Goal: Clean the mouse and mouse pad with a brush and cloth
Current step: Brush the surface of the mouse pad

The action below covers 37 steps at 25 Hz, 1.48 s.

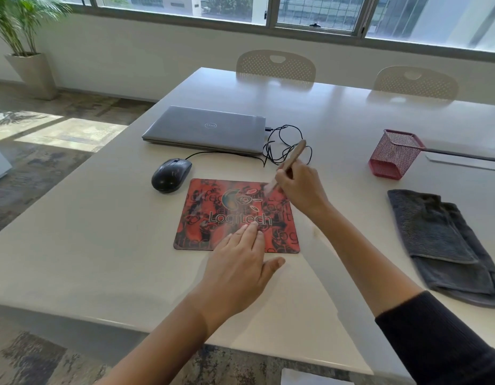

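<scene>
Nearest to the table edge, the left hand [238,269] lies flat with its fingers straight and together, the fingertips pressing on the near part of the red Logitech mouse pad [213,218] and the thumb spread out over the bare table [102,245]. The pad sits flat on the pale tabletop, roughly square to the near edge.

Just beyond, the right hand [300,187] is curled round a wooden-handled brush [292,157], holding it like a pen. The handle slants up and away, while the pale bristles, blurred, meet the pad's far right corner.

Off to the right, well apart from the pad, a dark grey cloth [440,243] lies folded on the table.

Just beside the pad's far left corner rests a black wired mouse [171,175], off the pad. Its cable [279,143] runs back in loose loops to a closed grey Dell laptop [207,129].

Farther right stands a red mesh pen holder [394,154]. Past the table's far edge are two perforated chair backs [276,65], then the window wall, with a potted palm [24,37] in the left corner.
</scene>
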### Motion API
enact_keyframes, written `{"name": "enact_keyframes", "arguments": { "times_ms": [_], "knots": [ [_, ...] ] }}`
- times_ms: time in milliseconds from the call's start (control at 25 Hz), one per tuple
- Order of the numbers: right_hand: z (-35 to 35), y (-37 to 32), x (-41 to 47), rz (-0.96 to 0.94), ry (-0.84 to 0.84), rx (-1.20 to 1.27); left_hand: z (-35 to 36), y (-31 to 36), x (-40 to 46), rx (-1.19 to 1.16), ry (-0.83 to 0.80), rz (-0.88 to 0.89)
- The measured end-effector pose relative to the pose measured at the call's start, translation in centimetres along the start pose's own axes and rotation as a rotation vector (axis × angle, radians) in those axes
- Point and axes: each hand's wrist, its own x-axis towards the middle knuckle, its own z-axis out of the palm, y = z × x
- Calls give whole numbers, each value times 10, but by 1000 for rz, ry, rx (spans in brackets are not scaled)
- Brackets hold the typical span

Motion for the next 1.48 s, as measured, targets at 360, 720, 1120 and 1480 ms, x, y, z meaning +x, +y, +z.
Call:
{"name": "enact_keyframes", "arguments": {
  "times_ms": [360,720,1120,1480],
  "knots": [
    [-2,12,30,43,24,-170,-6,-2,10,74,68,14],
    [-24,28,22,46,33,-108,-11,5,15,142,56,-7],
    [-39,29,-20,-57,-143,73,-12,7,18,149,72,-23],
    [-52,39,-38,-38,-297,191,-11,4,22,170,92,-36]
  ]
}}
